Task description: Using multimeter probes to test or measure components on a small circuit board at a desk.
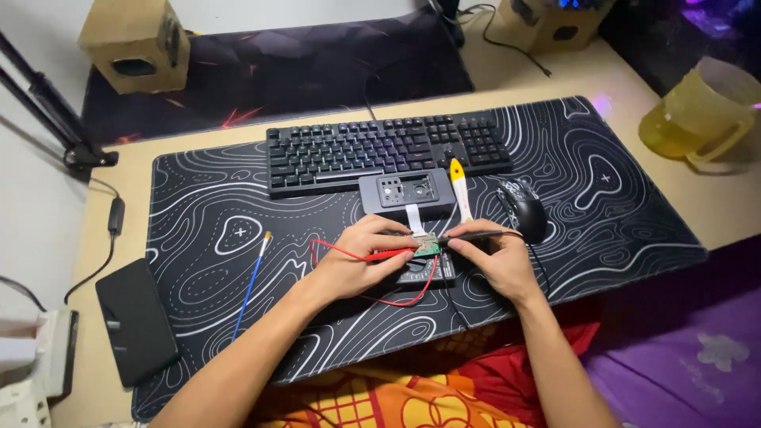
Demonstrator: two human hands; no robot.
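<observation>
Centrally, left hand [358, 257] pinching red probe [372, 254], right hand [493, 257] pinching black probe [479, 235], both touching small circuit board [428, 243] for steady contact.

Desk mat [238, 317] lies on counter [713, 214]. Keyboard [380, 150] at mat's rear centre; small box device [406, 192] just in front of it. Circuit board [426, 244] in front of box, w/ multimeter [424, 269] under it. Mouse [523, 208] right of box, screwdriver [460, 190] btwn them. Thin probe [252, 281] left of board. Phone [136, 321] at mat's left edge. Jug [697, 115] far right, off mat.
</observation>
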